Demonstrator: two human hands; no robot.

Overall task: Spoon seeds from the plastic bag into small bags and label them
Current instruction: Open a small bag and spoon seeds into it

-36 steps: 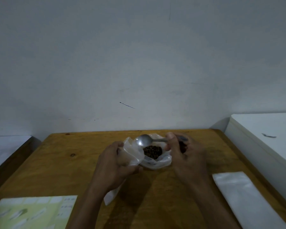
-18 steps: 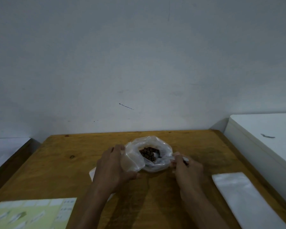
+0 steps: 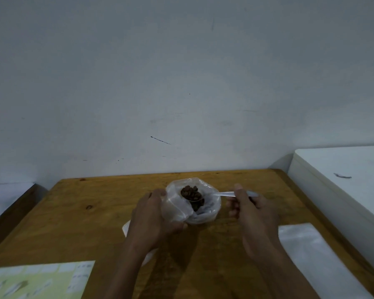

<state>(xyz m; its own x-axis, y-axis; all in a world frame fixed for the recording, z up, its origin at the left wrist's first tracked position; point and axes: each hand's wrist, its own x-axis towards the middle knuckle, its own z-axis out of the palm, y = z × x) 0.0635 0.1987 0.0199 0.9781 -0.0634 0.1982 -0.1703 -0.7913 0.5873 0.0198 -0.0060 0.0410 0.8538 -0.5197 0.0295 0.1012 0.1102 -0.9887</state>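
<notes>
Open plastic bag (image 3: 205, 210) of brown seeds (image 3: 192, 196) resting mid-table (image 3: 99, 223). The left hand (image 3: 151, 219) grips the bag's near-left rim together with a small bag (image 3: 127, 228) (mostly hidden beneath the wrist). The right hand (image 3: 252, 214) pinches the handle of a spoon (image 3: 222, 194), its bowl apparently among the seeds. A label sheet (image 3: 37, 281) lies near-left; a white bag (image 3: 315, 255) lies right.

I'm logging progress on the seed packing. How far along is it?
Done: no filled or labelled bag shows. In hand: right hand dips the spoon into the seeds; left hand holds a small bag open. Left: filling, labelling from the label sheet.
</notes>
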